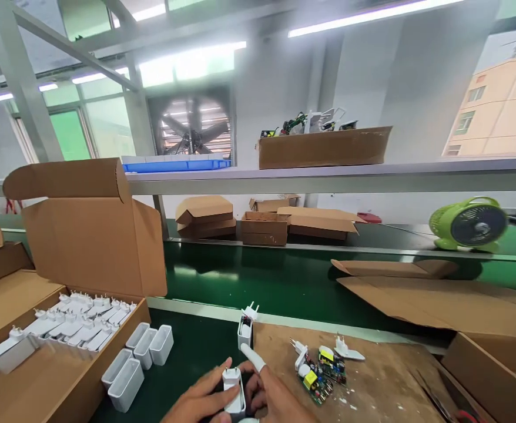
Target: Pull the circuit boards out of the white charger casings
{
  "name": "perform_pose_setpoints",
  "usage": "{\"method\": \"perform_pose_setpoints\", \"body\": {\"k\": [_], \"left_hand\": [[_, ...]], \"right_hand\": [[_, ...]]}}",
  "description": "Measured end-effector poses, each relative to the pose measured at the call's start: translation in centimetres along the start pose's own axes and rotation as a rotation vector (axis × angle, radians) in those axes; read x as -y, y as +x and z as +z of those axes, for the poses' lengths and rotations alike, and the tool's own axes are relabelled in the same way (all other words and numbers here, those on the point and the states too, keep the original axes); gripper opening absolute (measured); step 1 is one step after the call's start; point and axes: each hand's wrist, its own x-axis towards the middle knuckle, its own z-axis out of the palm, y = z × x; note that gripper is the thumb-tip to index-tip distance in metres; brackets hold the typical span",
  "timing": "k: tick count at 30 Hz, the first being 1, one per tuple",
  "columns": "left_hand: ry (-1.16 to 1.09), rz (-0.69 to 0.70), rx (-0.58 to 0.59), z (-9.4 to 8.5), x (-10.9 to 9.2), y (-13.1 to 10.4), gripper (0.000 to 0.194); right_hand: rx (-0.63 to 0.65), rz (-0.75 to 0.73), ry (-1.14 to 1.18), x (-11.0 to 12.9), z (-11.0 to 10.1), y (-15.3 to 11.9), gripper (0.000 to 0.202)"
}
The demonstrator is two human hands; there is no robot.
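A white plug adapter (234, 390) with two pins is held between both hands at the bottom centre. My left hand (203, 396) closes its fingers around the adapter's left side. My right hand (269, 390) grips its right side, a white cover on one finger. Just beyond them a white housing (245, 330) stands upright with a plug piece on top. Green circuit boards (317, 376) and a white plug part (348, 349) lie on the brown board (381, 382) to the right. Several empty white housings (126, 385) stand to the left.
An open cardboard box (94, 376) holding rows of white adapters is at the left. Another open box (496, 364) stands at the right. Beyond are a green conveyor (249, 276), cardboard boxes (264, 228), a green fan (469, 223) and a shelf (416, 175).
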Motion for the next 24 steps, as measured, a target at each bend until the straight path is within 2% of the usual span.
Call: {"method": "perform_pose_setpoints", "body": {"k": [2,5,6,8,11,14,18,24], "left_hand": [[-0.056,-0.025,-0.056,-2.5,-1.1,1.7,0.05],[-0.06,-0.066,-0.192,-5.1,-2.3,5.8,0.045],[-0.054,-0.059,-0.193,-5.3,-2.5,7.3,0.049],[-0.052,-0.045,-0.111,-4.7,-2.4,10.3,0.059],[-0.066,-0.019,0.064,-2.8,-1.7,13.4,0.05],[-0.068,-0.014,0.196,-1.6,-1.0,14.4,0.031],[-0.065,-0.016,0.235,-1.8,-0.7,14.4,0.014],[-0.093,-0.02,0.254,-2.9,0.0,14.7,0.022]], "right_hand": [[-0.04,0.015,0.044,0.7,-1.4,0.7,0.086],[-0.227,-0.053,0.058,1.5,-3.1,3.1,0.088],[-0.27,-0.07,0.059,1.6,-3.3,4.2,0.088],[-0.303,-0.095,0.076,1.6,-2.9,6.2,0.091],[-0.279,-0.136,0.102,1.1,-1.5,8.2,0.086],[-0.292,-0.178,0.094,0.3,-0.5,8.5,0.082],[-0.319,-0.189,0.09,-0.7,-0.3,8.1,0.096],[-0.27,-0.192,0.142,-1.8,0.0,8.6,0.102]]}}
